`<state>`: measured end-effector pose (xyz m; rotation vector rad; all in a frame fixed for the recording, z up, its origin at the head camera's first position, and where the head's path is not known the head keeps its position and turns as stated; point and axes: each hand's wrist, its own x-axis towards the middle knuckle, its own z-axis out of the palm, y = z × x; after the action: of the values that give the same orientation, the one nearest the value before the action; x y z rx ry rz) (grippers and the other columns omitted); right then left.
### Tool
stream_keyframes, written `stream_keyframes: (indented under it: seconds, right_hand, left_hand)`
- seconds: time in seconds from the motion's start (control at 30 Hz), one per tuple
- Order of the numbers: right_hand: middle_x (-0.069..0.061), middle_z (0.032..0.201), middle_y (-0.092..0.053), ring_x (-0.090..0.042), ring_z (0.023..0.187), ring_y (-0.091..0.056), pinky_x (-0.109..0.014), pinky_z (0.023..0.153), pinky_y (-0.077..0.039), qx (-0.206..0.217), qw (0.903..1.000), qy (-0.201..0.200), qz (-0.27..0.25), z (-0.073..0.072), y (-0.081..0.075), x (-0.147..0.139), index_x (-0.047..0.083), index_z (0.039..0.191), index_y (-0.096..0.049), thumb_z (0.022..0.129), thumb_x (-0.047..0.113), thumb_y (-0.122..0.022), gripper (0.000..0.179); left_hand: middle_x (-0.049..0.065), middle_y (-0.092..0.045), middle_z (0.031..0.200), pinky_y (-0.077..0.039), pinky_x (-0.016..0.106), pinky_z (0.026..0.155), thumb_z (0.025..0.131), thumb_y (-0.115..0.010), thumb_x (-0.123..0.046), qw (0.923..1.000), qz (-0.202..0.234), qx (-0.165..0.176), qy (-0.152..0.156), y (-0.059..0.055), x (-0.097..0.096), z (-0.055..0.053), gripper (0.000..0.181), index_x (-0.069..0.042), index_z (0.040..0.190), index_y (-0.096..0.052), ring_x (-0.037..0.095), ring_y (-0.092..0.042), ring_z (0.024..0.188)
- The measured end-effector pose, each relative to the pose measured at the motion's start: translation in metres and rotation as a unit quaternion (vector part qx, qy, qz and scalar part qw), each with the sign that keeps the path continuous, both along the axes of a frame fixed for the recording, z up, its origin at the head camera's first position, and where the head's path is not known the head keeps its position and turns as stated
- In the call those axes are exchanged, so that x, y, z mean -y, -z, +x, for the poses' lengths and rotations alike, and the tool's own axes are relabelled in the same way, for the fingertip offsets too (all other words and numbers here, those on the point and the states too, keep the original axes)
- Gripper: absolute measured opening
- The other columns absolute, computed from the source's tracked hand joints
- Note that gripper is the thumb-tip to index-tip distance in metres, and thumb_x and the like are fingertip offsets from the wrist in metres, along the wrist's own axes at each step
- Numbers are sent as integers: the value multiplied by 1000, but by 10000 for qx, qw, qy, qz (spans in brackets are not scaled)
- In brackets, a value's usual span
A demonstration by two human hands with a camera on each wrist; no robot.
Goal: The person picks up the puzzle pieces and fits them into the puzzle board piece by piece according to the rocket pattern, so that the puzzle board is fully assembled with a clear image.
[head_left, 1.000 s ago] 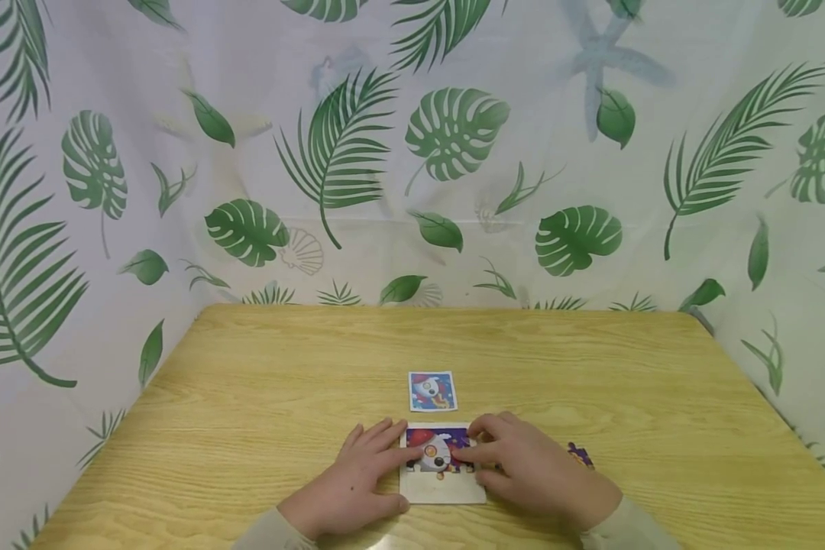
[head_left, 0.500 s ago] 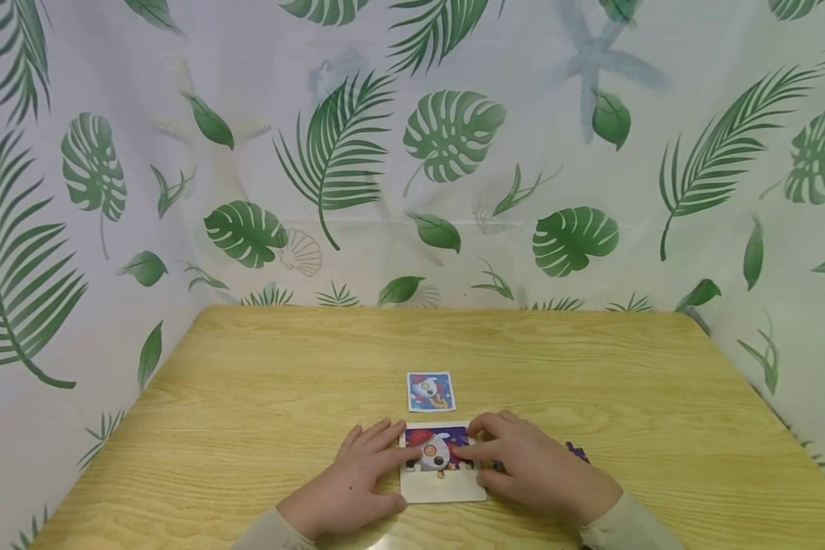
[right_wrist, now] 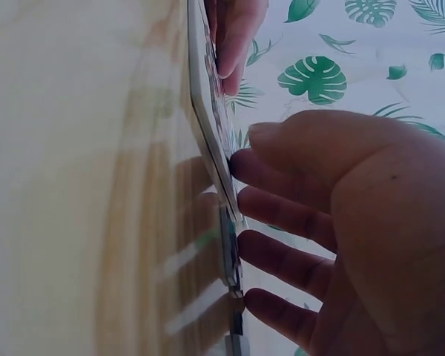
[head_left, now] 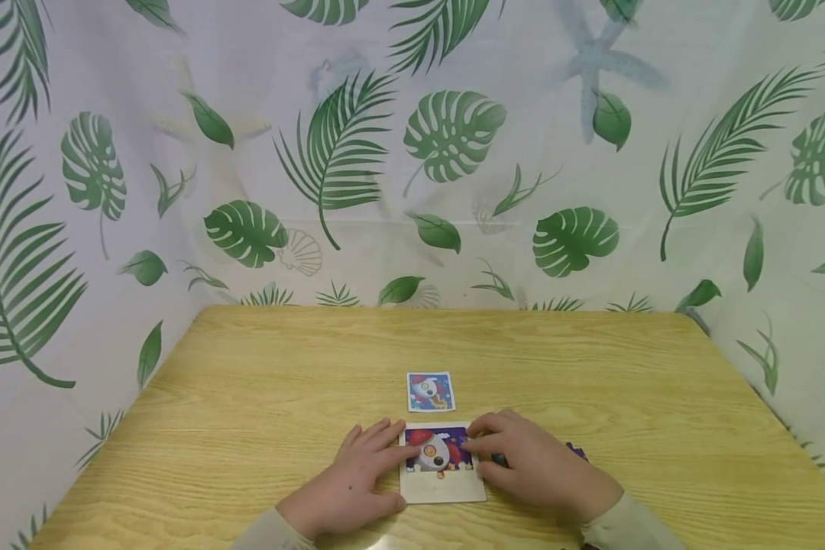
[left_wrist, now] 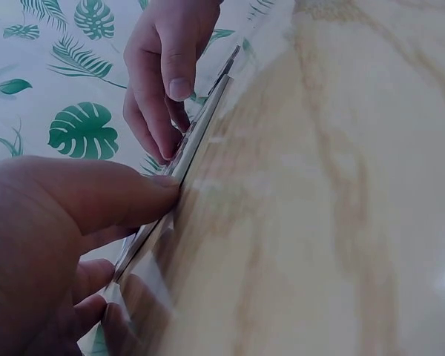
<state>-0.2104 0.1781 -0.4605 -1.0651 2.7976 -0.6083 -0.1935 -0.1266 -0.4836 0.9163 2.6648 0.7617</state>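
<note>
two hands (head_left: 357, 477) (head_left: 532, 462), wood-grain table (head_left: 268, 374), leafy backdrop (head_left: 454, 137)

Between the left hand (head_left: 357, 481) and the right hand (head_left: 532, 467), a board (head_left: 443, 493) lies on the table (head_left: 261, 382), with joined puzzle pieces (head_left: 440, 458) on its half farther from the person. Beyond the hands, a card (head_left: 431, 391) lies on the table just behind the board, and a cloth (head_left: 488, 252) hangs behind the table. One loose piece (head_left: 499, 460) lies beneath the right hand, another (head_left: 577, 450) just past its outer side, both right of the board.
</note>
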Motion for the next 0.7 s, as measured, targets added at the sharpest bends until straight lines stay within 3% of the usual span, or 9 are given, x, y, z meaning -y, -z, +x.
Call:
stream_keyframes:
  seconds: [0.23, 0.43, 0.7]
  right_hand:
    - [11, 129, -57, -14, 119, -53, -46, 102, -48, 479, 9970, 531, -293, -2, 2, -5, 22, 127, -72, 100, 30, -63, 29]
    - [6, 129, -58, -23, 124, -54, -51, 105, -44, 560, 9933, 916, -436, -6, 0, -22, 19, 128, -69, 99, 28, -65, 30]
    - [4, 127, -58, -25, 120, -54, -53, 101, -46, 632, 9940, 827, -327, -5, -3, -42, 19, 122, -71, 95, 30, -70, 29]
  left_hand:
    - [4, -20, 167, 0, 59, 120, 90, -67, -39, 10000, 44, 64, -22, -1, 1, 1, 70, -34, 155, -43, 30, -12, 154]
    - [5, -20, 167, 0, 58, 120, 90, -66, -37, 10000, 71, 4, -23, -1, 1, 2, 70, -32, 155, -42, 30, -13, 153]
    - [5, -21, 167, 0, 57, 120, 89, -67, -36, 10000, 74, 25, -61, 0, 1, 0, 71, -30, 155, -43, 29, -14, 153]
